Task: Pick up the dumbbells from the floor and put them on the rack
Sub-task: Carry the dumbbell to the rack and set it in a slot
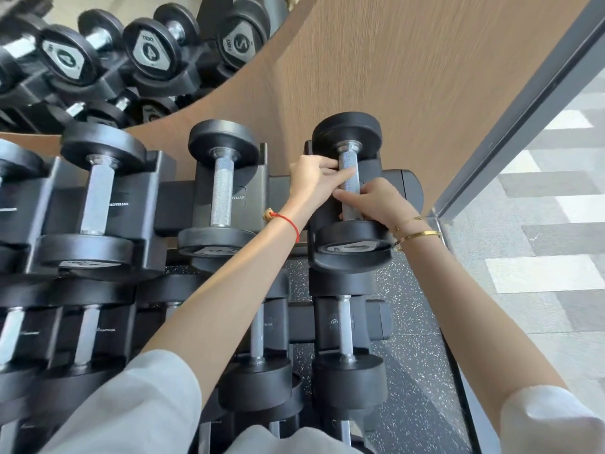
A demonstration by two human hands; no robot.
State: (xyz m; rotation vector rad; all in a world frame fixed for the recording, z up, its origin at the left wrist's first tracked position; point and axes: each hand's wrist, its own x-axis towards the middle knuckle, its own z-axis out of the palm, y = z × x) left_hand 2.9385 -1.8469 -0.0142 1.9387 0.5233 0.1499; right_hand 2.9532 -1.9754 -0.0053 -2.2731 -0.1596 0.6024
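A black dumbbell (347,132) with a knurled steel handle rests in the rightmost cradle of the top tier of the black rack (404,188). Both hands are on its handle. My left hand (312,178), with a red string at the wrist, grips the upper part of the bar. My right hand (376,199), with gold bracelets, holds the lower part. The dumbbell's near head (353,242) sits in the cradle's front lip.
Other dumbbells fill the rack: one (221,188) just left, another (98,198) further left, more on the lower tier (345,365). A mirror (131,54) and a wood-panelled wall (409,77) stand behind. A glass partition (540,208) is at the right, speckled rubber floor (412,371) below.
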